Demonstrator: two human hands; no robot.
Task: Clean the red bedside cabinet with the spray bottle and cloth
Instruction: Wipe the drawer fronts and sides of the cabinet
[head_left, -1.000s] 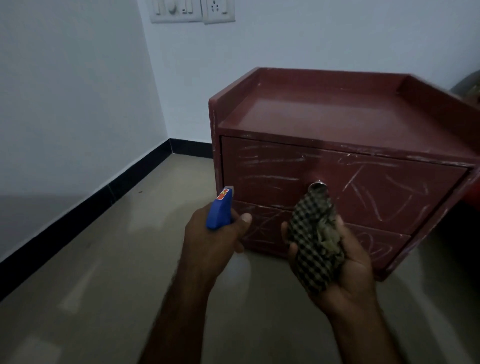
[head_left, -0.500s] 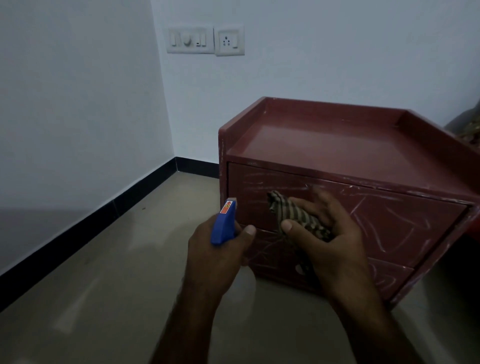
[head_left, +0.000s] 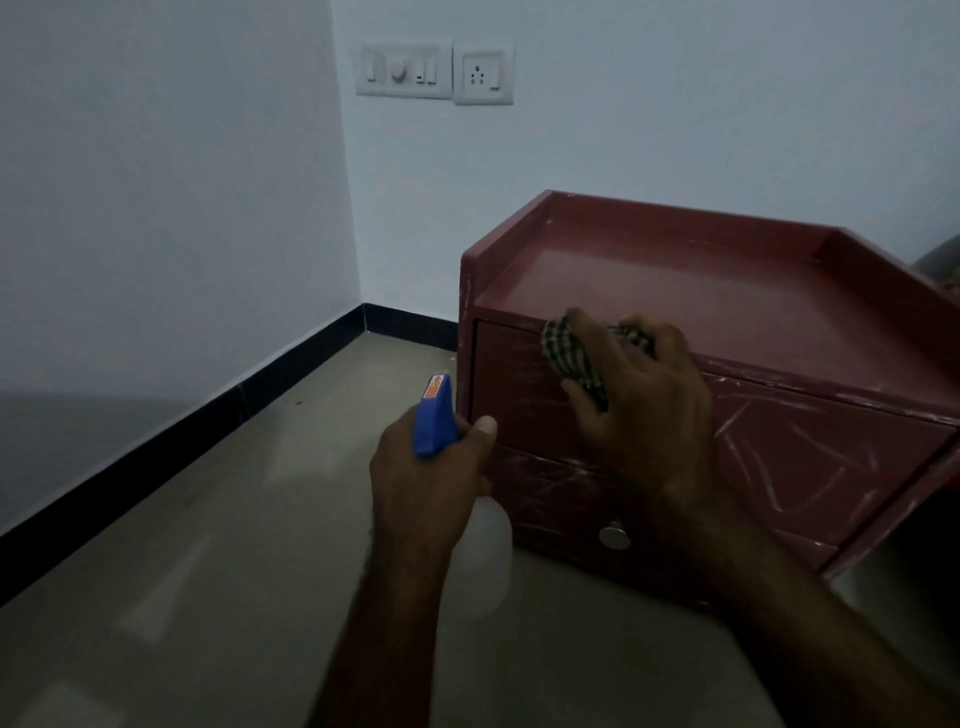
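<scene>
Clutching crumpled checked cloth (head_left: 570, 358) in right hand (head_left: 641, 410) fingers (head_left: 592, 332), pressed to upper-left drawer front (head_left: 511, 379) of scratched red wooden bedside cabinet (head_left: 727, 291); marks (head_left: 748, 415) to wipe lying rightward. Gripping blue-capped translucent spray bottle (head_left: 434, 415) in left hand (head_left: 426, 488), off cabinet's left corner.

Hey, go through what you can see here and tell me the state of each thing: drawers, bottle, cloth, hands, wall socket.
upper drawer: closed, front scratched.
lower drawer: closed.
cloth: bunched, pressed against the upper drawer's front.
spray bottle: roughly upright, held off the floor.
left hand: grips the spray bottle.
right hand: grips the cloth.
socket: nothing plugged in.
</scene>
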